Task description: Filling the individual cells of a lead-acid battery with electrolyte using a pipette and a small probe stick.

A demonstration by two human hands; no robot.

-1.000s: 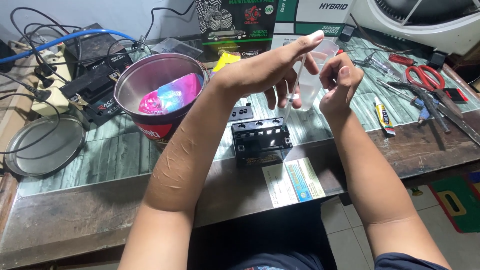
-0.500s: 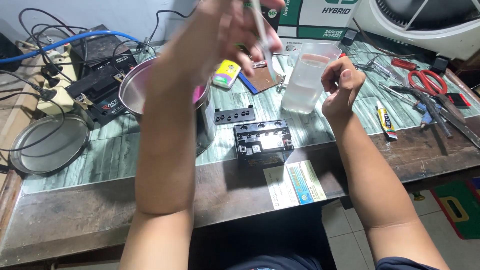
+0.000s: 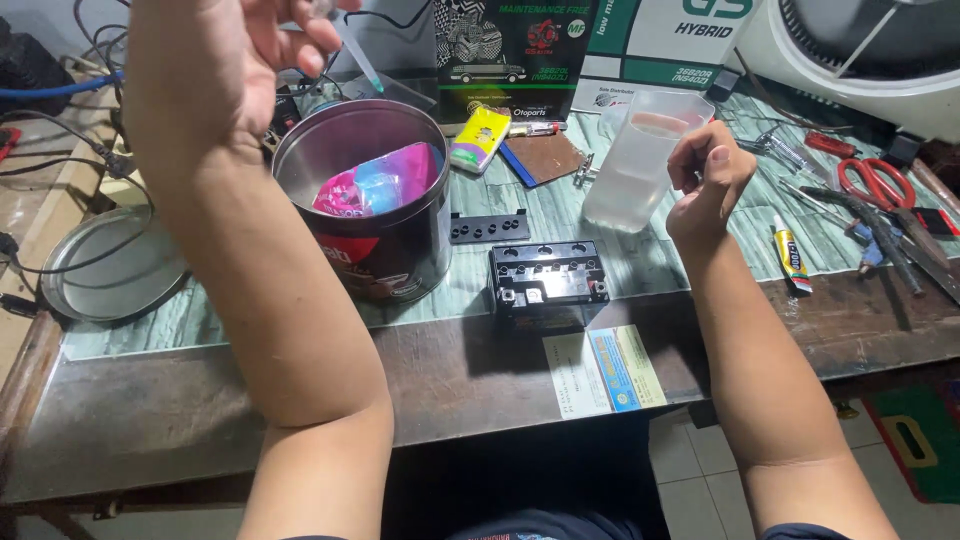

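The left hand is raised above the tin, fingers pinching a thin clear tube. The right hand rests loosely curled, holding nothing, against the plastic cup on the counter

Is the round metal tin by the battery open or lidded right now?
Open. The metal tin stands upright with no lid on, so its pink and blue packets show inside. A round lid lies flat to its left.

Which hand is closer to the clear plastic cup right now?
Right. The right hand is just beside the cup, at its right side, about touching it. The left hand is raised far to the left, above the metal tin, pinching a thin tube.
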